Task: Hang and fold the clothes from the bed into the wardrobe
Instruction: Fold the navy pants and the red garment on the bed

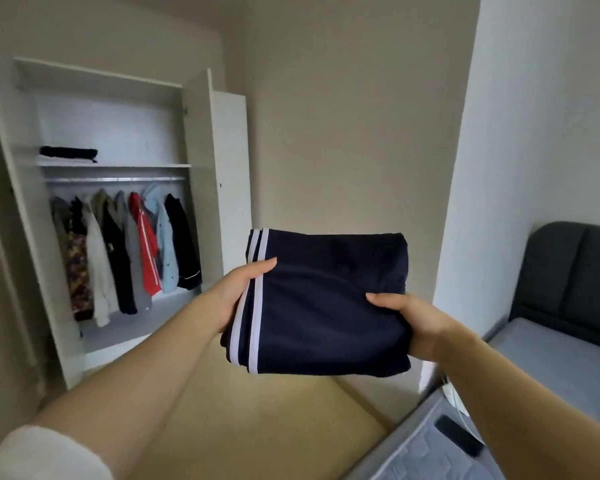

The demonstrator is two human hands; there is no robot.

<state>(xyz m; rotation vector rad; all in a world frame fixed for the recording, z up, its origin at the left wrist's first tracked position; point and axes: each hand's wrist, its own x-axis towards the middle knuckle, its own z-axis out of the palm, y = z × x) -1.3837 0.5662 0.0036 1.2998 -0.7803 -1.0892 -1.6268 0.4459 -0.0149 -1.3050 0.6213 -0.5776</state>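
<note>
Holding the folded navy garment [326,306] level in mid-air, you have your left hand [238,294] gripping its striped edge, thumb laid flat on top and the fingers hidden underneath. Your right hand [413,320] pinches the plain opposite edge the same way. The cloth looks light, soft and fairly smooth, so I'd expect the layers to slide apart or sag in the middle if you let one side go. Keep your palms under it and carry it by both folded edges, not by a corner. Two white stripes [253,317] run down the left edge. No brand, label or writing can be read anywhere on it. Beyond your hands, up and to your left and well apart from the bundle, the white wardrobe [201,133] stands open. Its shelf [136,165] carries a dark folded stack [68,154] with bare board beside it, which seems the likely place for this piece. Below the shelf, jackets [125,251] hang from a rail [115,179]. To your right lies the bed [551,358] with its dark headboard [575,278], and a small black object [459,434] that I cannot identify rests on the near mattress.
</note>
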